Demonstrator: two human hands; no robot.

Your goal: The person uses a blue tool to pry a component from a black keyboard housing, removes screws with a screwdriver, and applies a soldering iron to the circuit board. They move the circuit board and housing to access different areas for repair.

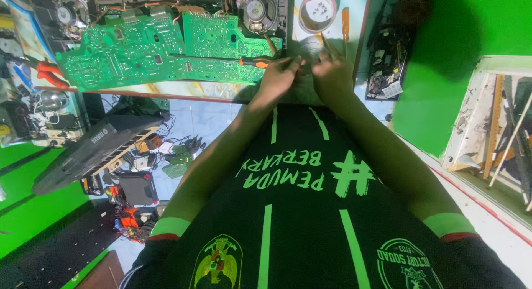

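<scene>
1. Green circuit boards lie spread over the bench top, a large long one in front and a smaller one behind it to the right.
2. Left hand sits at the near right end of the long board, fingers bent and pointing toward the other hand. Whether it grips anything cannot be told; the fingertips are in shadow.
3. Right hand is just beside the left, the two meeting fingertip to fingertip. It is bunched around something thin; a slim stick-like end pokes up from it, but the thing itself is too small and dark to name.
4. Screwdriver with orange and black handle lies on the board edge, just left of the left hand, apparently not gripped.
5. A second orange-handled tool lies beyond the right hand, on the pale mat.
6. Round white dish with small dark bits in it stands farther back, near that tool.
7. Loudspeaker sits behind the smaller board.
8. Red-handled pliers rest at the far left of the bench.
</scene>
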